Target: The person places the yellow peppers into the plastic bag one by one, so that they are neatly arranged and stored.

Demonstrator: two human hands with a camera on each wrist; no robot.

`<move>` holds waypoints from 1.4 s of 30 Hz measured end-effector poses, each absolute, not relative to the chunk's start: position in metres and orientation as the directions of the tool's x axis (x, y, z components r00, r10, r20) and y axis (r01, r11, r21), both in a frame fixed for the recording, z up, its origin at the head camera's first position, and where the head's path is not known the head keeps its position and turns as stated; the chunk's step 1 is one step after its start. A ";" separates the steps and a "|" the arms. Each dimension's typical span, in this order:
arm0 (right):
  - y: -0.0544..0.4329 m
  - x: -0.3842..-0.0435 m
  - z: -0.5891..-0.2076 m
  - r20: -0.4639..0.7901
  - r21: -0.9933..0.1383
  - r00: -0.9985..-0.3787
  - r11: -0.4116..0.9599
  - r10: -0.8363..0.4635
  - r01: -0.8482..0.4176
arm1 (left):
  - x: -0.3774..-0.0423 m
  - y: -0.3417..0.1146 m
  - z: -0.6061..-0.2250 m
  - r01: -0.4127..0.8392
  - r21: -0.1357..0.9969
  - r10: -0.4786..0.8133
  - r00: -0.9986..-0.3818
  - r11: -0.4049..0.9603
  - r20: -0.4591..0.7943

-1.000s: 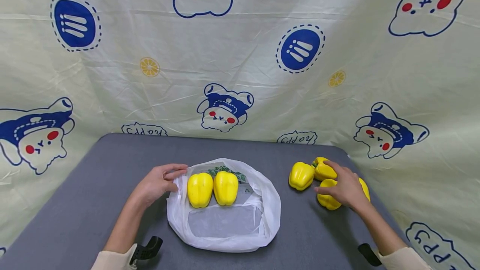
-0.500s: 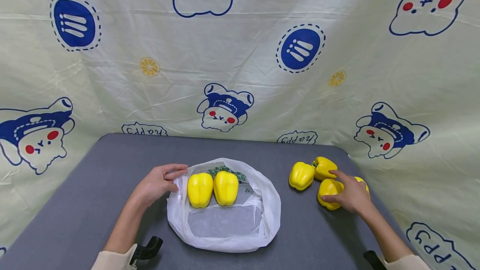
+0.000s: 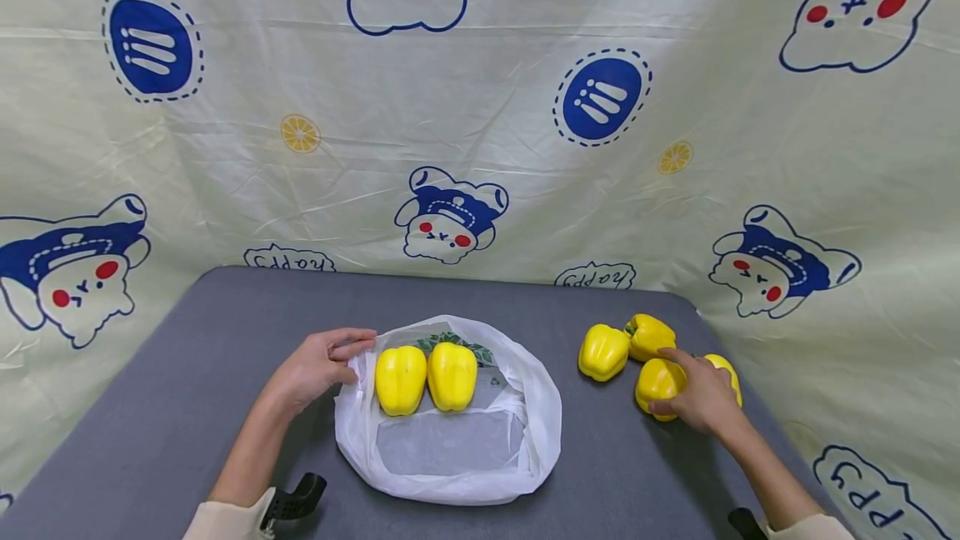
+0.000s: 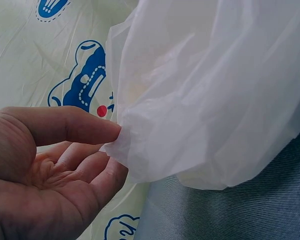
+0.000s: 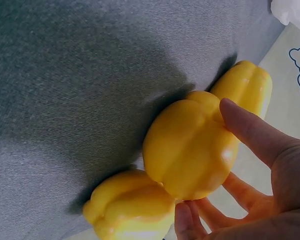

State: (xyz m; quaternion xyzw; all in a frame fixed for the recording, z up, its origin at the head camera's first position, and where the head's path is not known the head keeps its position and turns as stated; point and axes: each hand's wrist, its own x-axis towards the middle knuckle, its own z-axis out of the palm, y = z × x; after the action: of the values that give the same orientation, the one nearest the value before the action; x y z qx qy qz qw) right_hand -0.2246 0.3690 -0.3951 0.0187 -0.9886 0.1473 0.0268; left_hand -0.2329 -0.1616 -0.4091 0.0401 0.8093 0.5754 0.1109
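Note:
A white plastic bag stands with its mouth wide on the grey table, two yellow bell peppers side by side inside it. My left hand pinches the bag's left edge between thumb and fingers, as the left wrist view shows the plastic at the fingertips. On the right, my right hand has thumb and fingers on opposite sides of a yellow bell pepper, gripping it at the table. Beside it lie a bell pepper to the left, one behind, and one partly hidden by the hand.
The grey table has its right edge close beyond the peppers. A pale curtain printed with cartoon bears hangs behind and around the table. Dark straps sit at both sleeves.
My right hand has shifted slightly right and down from above the pepper group and closed its thumb and fingers round the front pepper. The left hand and the bag have stayed put.

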 end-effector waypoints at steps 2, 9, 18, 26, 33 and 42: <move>0.370 -0.224 -0.396 0.072 -0.285 -0.997 0.957 -0.030 -0.049 | -0.233 -0.161 -0.409 -0.060 0.940 0.194 -0.972 0.335 -0.131; 0.372 -0.224 -0.400 0.104 -0.279 -0.994 0.959 -0.022 -0.050 | -0.233 -0.161 -0.410 -0.056 0.940 0.191 -0.973 0.338 -0.127; 0.372 -0.225 -0.403 0.097 -0.302 -0.995 0.953 0.004 -0.026 | -0.233 -0.161 -0.410 -0.059 0.941 0.190 -0.973 0.334 -0.128; 0.372 -0.224 -0.402 0.035 -0.329 -0.998 0.944 0.054 0.039 | -0.233 -0.162 -0.409 -0.056 0.942 0.200 -0.971 0.330 -0.127; 0.371 -0.224 -0.403 0.071 -0.324 -0.996 0.946 0.045 0.020 | -0.233 -0.162 -0.408 -0.055 0.940 0.197 -0.972 0.338 -0.128; 0.373 -0.227 -0.403 0.063 -0.313 -0.996 0.949 0.054 0.032 | -0.233 -0.162 -0.408 -0.053 0.940 0.195 -0.973 0.336 -0.125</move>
State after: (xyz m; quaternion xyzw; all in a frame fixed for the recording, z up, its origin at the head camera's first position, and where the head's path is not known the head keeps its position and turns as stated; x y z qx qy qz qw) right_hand -0.2268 0.3726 -0.4027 -0.0219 -0.9866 0.1579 0.0356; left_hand -0.2330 -0.1618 -0.4084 0.0437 0.8103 0.5744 0.1080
